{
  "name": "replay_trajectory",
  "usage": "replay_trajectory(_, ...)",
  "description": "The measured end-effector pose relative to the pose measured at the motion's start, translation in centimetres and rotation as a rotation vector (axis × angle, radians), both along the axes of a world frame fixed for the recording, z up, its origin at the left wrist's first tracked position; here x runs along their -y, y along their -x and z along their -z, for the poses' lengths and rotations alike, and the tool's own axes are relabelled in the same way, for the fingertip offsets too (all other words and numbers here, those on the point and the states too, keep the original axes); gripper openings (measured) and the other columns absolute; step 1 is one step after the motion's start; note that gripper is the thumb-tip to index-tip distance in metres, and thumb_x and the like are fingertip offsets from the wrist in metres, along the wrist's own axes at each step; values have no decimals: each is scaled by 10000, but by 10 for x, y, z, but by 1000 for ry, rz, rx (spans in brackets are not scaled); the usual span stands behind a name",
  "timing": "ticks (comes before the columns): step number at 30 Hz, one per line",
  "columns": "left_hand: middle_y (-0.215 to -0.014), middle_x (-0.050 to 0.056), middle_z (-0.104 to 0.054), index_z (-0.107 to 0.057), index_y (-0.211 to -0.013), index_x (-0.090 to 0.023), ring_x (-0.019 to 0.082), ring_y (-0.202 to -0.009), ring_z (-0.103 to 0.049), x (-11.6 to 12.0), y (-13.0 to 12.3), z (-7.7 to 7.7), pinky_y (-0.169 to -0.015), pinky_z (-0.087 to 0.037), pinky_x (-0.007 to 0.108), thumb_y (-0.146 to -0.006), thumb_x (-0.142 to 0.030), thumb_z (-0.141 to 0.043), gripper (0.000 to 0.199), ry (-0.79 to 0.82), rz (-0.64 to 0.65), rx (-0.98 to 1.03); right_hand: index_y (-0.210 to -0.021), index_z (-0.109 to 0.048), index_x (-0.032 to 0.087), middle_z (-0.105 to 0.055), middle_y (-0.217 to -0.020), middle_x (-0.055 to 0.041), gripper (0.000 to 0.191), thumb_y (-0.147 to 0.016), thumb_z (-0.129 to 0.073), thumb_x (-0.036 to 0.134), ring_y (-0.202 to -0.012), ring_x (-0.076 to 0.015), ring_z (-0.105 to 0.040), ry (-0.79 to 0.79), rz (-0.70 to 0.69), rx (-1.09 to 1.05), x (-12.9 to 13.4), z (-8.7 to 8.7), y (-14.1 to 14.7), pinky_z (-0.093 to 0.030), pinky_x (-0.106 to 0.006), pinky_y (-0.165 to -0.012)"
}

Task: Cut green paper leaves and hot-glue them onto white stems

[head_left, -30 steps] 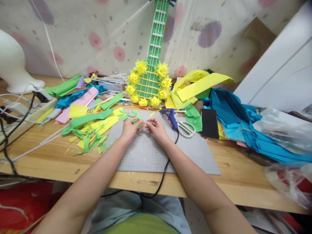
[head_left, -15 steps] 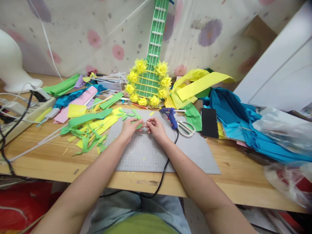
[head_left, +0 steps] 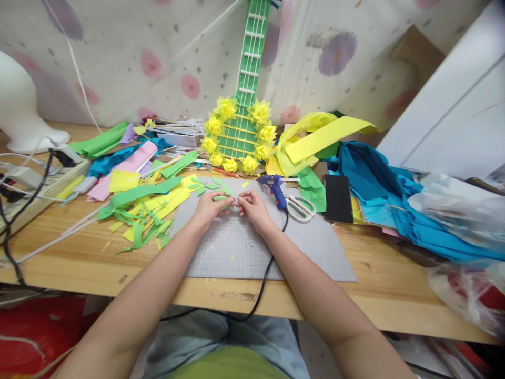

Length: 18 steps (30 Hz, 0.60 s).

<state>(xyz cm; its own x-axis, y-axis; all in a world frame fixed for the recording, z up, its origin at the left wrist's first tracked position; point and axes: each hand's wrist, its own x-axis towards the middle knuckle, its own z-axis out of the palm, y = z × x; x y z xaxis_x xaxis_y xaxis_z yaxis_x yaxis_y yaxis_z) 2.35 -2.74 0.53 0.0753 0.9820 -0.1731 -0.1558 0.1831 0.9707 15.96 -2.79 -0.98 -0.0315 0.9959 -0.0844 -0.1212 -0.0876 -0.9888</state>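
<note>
Over the grey cutting mat point(head_left: 236, 258), my left hand point(head_left: 211, 209) is closed on a green paper leaf point(head_left: 220, 198). My right hand point(head_left: 251, 207) is pinched close beside it, fingertips nearly touching the left ones; what it holds, if anything, is too small to make out. Several cut green leaves point(head_left: 212, 186) lie on the mat just beyond my left hand. A blue glue gun point(head_left: 278, 190) and white-handled scissors point(head_left: 300, 208) rest to the right of my right hand.
A green paper guitar point(head_left: 239, 131) ringed with yellow flowers stands at the back. Paper strips and scraps point(head_left: 145, 197) cover the left side. To the right are a black phone point(head_left: 338, 199), blue paper point(head_left: 371, 173) and plastic bags. The glue gun's black cord point(head_left: 265, 279) crosses the mat.
The green leaf at my left hand looks turned lower and flatter between the fingers. Both hands stay nearly in place, and the view has shifted slightly.
</note>
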Motion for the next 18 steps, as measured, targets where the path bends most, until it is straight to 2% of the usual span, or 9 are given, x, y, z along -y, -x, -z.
replay_trajectory(5, -720, 66, -673, -620, -748, -121, 199, -723, -655, -1, 0, 3, -527, -497, 238, -471, -362, -779, 400, -13, 2, -22, -804, -422, 199, -536, -568, 78, 133, -730, -522, 244, -430, -41, -450, -14, 4, 44, 0, 0, 0, -355, -162, -417)
replay_trajectory(13, -747, 79, -674, -644, -737, -107, 188, -723, -649, -2, 0, 3, -521, -479, 220, -483, -346, -770, 370, -7, -37, 7, -905, -361, 230, -516, -588, 102, 249, -718, -514, 287, -432, -55, -440, -156, -6, 135, -2, 9, 2, -343, -178, -422)
replay_trajectory(18, -736, 70, -669, -635, -727, -108, 189, -723, -646, -2, -1, 2, -523, -471, 222, -484, -334, -764, 357, -4, -48, 3, -918, -359, 233, -519, -612, 93, 241, -731, -499, 292, -436, -59, -439, -180, 2, 200, -1, 11, 2, -348, -189, -432)
